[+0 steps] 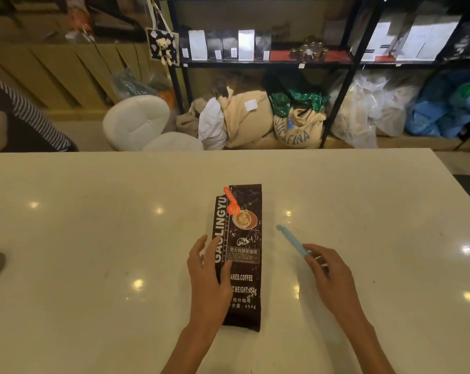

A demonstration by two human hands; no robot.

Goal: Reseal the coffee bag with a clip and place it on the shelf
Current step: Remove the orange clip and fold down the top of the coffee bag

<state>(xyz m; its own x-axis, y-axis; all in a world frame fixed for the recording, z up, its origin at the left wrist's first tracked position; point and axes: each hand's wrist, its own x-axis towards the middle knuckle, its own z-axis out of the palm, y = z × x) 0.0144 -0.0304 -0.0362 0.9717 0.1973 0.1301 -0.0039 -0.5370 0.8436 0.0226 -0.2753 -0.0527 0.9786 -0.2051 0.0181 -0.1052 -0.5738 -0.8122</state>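
A dark brown coffee bag [246, 238] with white lettering and an orange sticker lies flat on the white table [93, 238], its top end pointing away from me. My left hand [208, 271] rests on the bag's left edge, fingers spread over the lettering. A thin light-blue clip [290, 240] lies slanted on the table to the right of the bag. My right hand [327, 273] has its fingertips on the clip's near end. The black metal shelf [266, 63] stands beyond the table and holds several bags and small jars.
Burlap sacks and plastic bags [255, 117] sit on the shelf's bottom level. A white cushioned chair [139, 120] stands behind the table on the left. A person in a striped sleeve [26, 112] is at the far left edge.
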